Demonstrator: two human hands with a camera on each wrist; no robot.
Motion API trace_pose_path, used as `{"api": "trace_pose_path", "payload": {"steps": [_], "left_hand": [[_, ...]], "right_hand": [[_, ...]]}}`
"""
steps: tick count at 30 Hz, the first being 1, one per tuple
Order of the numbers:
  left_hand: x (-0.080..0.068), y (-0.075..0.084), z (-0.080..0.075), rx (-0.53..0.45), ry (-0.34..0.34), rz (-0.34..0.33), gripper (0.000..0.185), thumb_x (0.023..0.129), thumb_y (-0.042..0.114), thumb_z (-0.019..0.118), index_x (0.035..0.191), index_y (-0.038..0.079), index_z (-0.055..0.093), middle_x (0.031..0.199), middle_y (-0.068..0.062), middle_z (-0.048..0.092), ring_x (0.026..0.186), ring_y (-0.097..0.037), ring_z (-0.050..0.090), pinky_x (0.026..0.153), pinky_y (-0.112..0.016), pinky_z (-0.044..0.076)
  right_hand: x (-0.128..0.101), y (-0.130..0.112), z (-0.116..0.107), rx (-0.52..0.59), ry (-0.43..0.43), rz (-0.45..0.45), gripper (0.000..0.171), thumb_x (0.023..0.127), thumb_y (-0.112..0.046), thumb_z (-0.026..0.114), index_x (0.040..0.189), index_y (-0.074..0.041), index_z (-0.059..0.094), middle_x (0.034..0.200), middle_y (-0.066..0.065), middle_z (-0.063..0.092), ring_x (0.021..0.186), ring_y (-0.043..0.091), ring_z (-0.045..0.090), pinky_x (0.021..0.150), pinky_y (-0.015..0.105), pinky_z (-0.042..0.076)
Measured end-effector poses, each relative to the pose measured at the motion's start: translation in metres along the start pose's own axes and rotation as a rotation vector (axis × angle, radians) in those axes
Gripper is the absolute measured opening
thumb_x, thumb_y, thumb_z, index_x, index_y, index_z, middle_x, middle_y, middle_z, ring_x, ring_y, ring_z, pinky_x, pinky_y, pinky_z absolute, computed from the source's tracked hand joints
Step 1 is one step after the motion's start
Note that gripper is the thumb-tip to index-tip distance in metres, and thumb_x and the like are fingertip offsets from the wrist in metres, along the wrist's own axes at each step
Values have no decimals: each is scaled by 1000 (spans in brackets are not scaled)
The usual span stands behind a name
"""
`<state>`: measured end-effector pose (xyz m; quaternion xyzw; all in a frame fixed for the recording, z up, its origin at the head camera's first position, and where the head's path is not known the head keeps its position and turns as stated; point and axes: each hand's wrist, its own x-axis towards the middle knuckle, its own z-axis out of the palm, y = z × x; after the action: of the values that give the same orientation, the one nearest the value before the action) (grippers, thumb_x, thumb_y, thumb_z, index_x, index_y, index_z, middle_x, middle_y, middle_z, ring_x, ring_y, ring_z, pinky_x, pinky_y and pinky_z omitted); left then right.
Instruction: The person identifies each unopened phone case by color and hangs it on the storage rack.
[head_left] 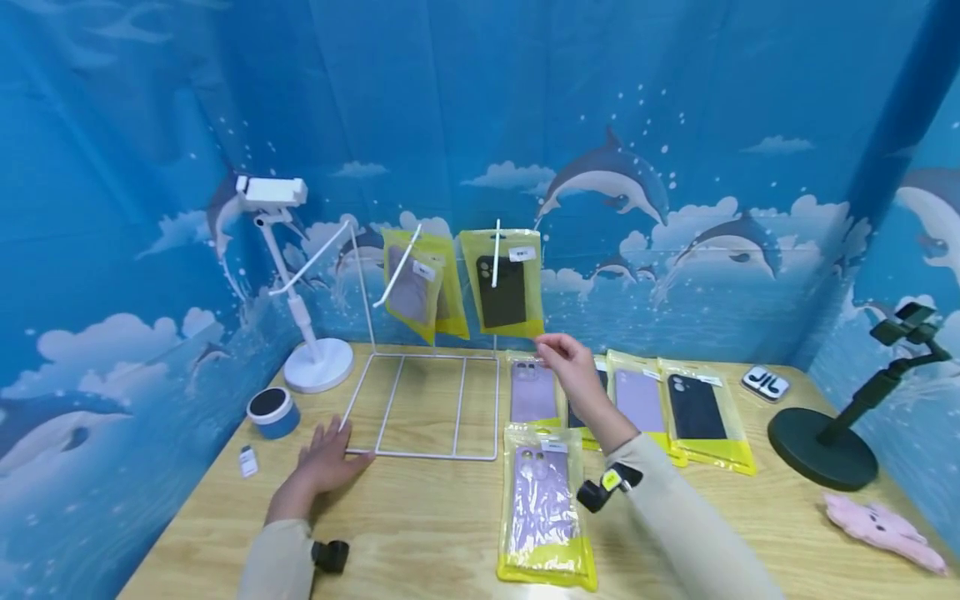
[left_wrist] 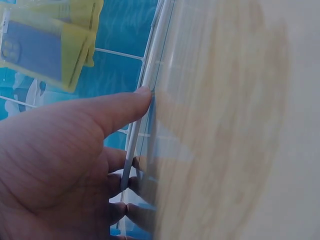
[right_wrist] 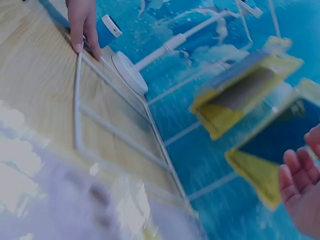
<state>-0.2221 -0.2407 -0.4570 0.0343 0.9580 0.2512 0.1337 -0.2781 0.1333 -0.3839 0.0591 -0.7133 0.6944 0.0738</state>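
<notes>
A white wire display rack stands on the table, with prongs jutting forward from its upright back. My left hand rests at the front left corner of its base, the thumb straight along the front bar in the left wrist view. From the middle prong hang yellow-edged clear bags with purple phone cases. A bagged black phone case hangs from the right prong. My right hand is beside that bag, fingertips right at its lower right corner. Its fingers are loosely bent in the right wrist view.
A bagged purple phone case lies in front, with several more bagged cases behind it. At left stand a white stand and a blue jar. At right are a black stand, boxed earphones and a pink plush toy.
</notes>
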Motion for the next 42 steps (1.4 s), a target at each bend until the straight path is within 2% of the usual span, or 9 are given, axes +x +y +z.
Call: {"api": "trace_pose_path", "payload": {"steps": [3,8,16,22,27,32,35,39,42], "left_hand": [[0,-1,0,-1,-1,2,84,94,45,52,144,-13,17,150,-34,0,135,-55,-5,104,-71,-1],[0,-1,-1,-5,-1,10,85,94,45,52,144,-13,16,150,-35,-1,135,-55,-6,104,-71,-2],[-1,1,-1,-4,2,21,84,94,44,51,144,-14,16,149,-35,0,134,-56,-6,103,-72,-1],[0,2,0,-8,2,25,85,94,46,51,144,-13,16,150,-35,-1,134,-56,-6,103,-72,-1],[-1,1,-1,4,3,21,84,94,44,51,144,-14,16,149,-36,0,134,-57,-5,103,-72,0],[-1,1,-2,-1,4,23,83,94,43,51,143,-15,16,149,-36,0,134,-57,-5,103,-72,0],[-1,0,-1,3,3,25,84,94,43,51,143,-15,17,149,-36,1,134,-57,-5,102,-73,0],[0,-1,-1,6,3,29,85,94,45,51,143,-15,17,149,-36,0,133,-57,-5,102,-73,0],[0,0,-1,4,5,30,85,93,45,52,143,-15,17,148,-37,1,133,-58,-5,102,-73,0]], "right_hand": [[-20,11,-26,-34,21,90,27,95,-6,54,114,13,55,91,-1,62,84,11,61,78,24,54],[-59,18,-56,-185,-52,243,31,97,-8,51,120,12,50,105,16,57,88,16,60,85,37,53],[-119,39,-66,-284,-139,361,42,92,-10,58,127,9,44,120,26,49,103,31,56,80,40,54],[-140,43,-61,-336,-118,341,54,86,-10,68,131,5,42,124,30,46,104,34,55,83,43,52],[-148,38,-48,-527,-213,265,71,74,-13,80,133,2,43,111,24,52,94,30,57,81,48,51],[-150,41,-37,-696,-272,158,79,67,-14,83,134,3,44,97,16,55,85,24,54,72,41,50],[-149,45,-36,-683,-282,121,73,69,-10,80,132,3,46,85,10,54,71,16,51,62,31,47],[-148,51,-38,-547,-272,136,55,74,2,71,126,2,52,73,2,49,57,8,43,50,21,40],[-148,53,-41,-464,-259,156,43,76,7,65,117,1,57,73,1,49,60,7,44,52,18,40]]}}
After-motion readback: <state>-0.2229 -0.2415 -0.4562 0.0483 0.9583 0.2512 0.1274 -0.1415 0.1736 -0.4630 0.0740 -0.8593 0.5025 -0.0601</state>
